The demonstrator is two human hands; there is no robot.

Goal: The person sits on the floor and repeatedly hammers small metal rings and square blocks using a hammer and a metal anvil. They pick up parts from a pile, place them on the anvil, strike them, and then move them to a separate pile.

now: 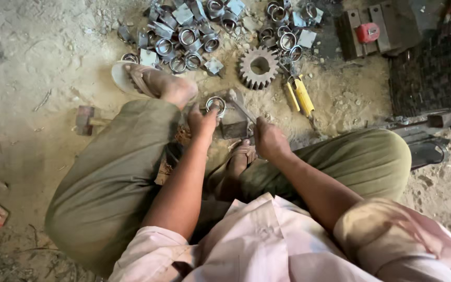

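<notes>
Gripping one small steel ring (215, 105) on a dark block (234, 127), left hand (202, 124) steadies; right hand (269, 140) clasps a metal rod (244, 110); heaped rings (184, 39) lie far.

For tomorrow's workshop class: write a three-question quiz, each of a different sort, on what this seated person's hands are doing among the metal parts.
1. True or false: the left hand holds a metal ring.
2. Which lies on the ground nearest the toothed gear? A) yellow-handled pliers B) a paint brush C) a glass bottle
3. Fill in: the right hand grips a metal ____.

Key: 1 true; 2 A; 3 tool, its kind unclear from here.
</notes>
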